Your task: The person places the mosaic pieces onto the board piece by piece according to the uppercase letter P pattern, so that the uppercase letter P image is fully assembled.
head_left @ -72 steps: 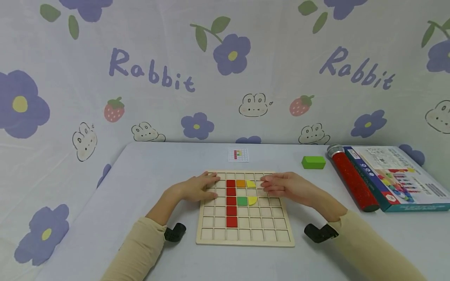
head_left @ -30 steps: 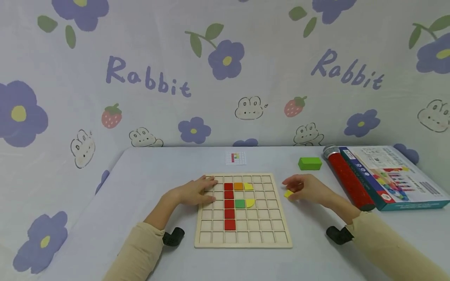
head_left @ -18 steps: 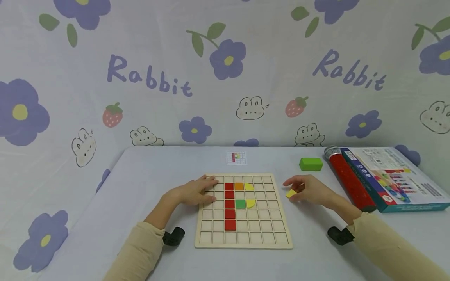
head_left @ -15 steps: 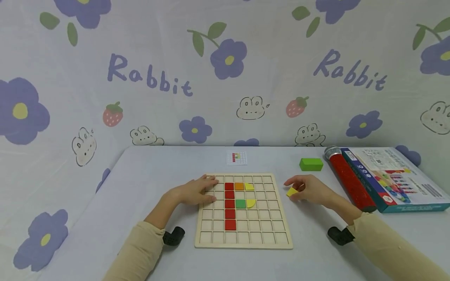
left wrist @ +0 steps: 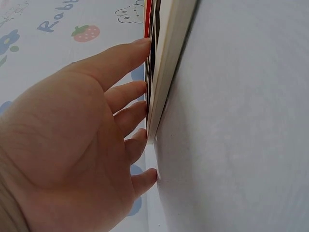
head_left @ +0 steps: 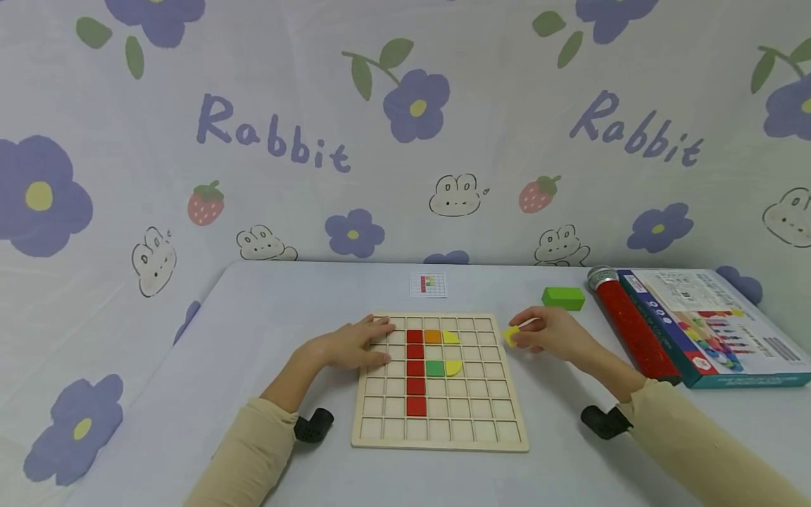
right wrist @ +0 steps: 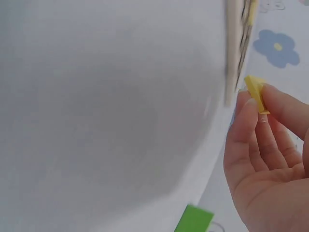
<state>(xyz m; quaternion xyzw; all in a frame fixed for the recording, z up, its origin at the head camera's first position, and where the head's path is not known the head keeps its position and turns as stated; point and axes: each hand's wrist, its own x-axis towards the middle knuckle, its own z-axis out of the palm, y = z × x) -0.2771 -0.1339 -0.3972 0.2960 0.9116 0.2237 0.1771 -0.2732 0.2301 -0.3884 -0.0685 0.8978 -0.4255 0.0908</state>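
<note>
A wooden grid board (head_left: 440, 446) lies flat on the white table. Red square tiles (head_left: 415, 386) fill a column on it, with an orange tile (head_left: 433, 336), a yellow tile (head_left: 450, 337), a green tile (head_left: 434, 368) and a yellow rounded tile (head_left: 453, 367) to their right. My left hand (head_left: 348, 343) rests on the board's left edge, fingers spread and extended; the left wrist view shows the fingertips at the rim. Just off the board's right edge, my right hand (head_left: 550, 333) pinches a small yellow tile (right wrist: 255, 93) between thumb and fingers.
Behind the board lies a small card (head_left: 428, 284) printed with a coloured grid pattern. A green block (head_left: 563, 298), a red microphone (head_left: 636, 325) and a flat printed box (head_left: 722, 327) are at the right. A patterned cloth (head_left: 272, 183) hangs behind the table.
From the board's right side, my right hand moved out to the right, where a yellow tile shows in its fingers. It has since come back left and farther away with it. My left hand stays put.
</note>
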